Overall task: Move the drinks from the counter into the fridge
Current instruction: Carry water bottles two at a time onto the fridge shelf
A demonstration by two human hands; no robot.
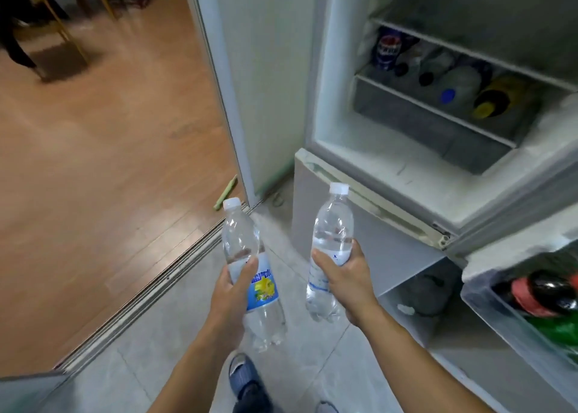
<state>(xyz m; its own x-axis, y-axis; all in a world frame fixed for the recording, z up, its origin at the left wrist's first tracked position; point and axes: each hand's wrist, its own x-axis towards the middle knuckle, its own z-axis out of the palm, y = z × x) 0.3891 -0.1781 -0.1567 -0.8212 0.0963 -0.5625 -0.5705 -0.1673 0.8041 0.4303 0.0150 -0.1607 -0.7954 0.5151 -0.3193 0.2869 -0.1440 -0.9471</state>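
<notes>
You are standing before the open fridge (406, 162), left hand (230, 290) clasping a lemon-labelled bottle (250, 275), right hand (345, 275) gripping a clear water bottle (331, 234), both upright for shelving.

wood floor (93, 150), grey tiles (175, 328), chair legs (62, 28)

I had two bottles out in front of me, side by side and apart: the left bottle (250, 275) in my left hand (230, 300), the right bottle (330, 250) in my right hand (347, 275), both upright with a slight tilt. The fridge (359, 231) stood ahead and to the right, its upper compartment open beyond the right bottle. Inside, several drinks (453, 84) lay on a shelf behind a rail. At far right the door rack (488, 300) held more bottles (544, 294). A floor track (150, 290) ran to my left, with wooden flooring (109, 147) beyond it.
</notes>
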